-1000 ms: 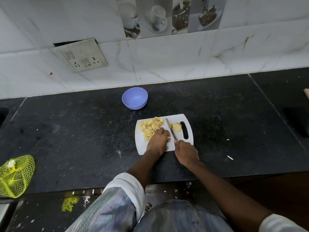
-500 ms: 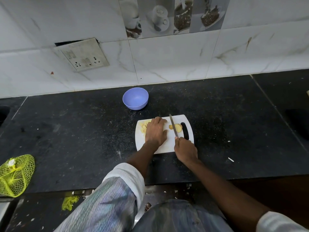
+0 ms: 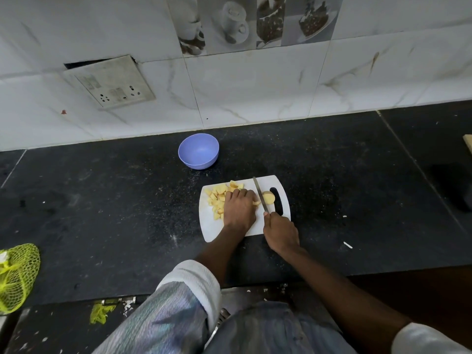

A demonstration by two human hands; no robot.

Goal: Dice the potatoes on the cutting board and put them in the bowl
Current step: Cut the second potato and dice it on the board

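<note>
A white cutting board (image 3: 258, 226) lies on the black counter. Several yellow potato dice (image 3: 218, 198) are heaped on its left half. My left hand (image 3: 238, 209) rests palm down on the board, fingers curled over potato pieces beside the blade; what lies under it is hidden. My right hand (image 3: 279, 231) grips the handle of a knife (image 3: 260, 194), whose blade points away from me. A rounded potato piece (image 3: 269, 198) sits just right of the blade, by the board's handle slot. The empty blue bowl (image 3: 198, 154) stands behind the board.
A yellow-green mesh bag (image 3: 16, 274) lies at the counter's left front edge. The tiled wall with a socket plate (image 3: 109, 81) rises behind the bowl. A small white scrap (image 3: 347, 245) lies right of the board.
My left hand has slid back toward me and to the right, uncovering the heap of dice. The knife stays between that hand and the rounded potato piece.
</note>
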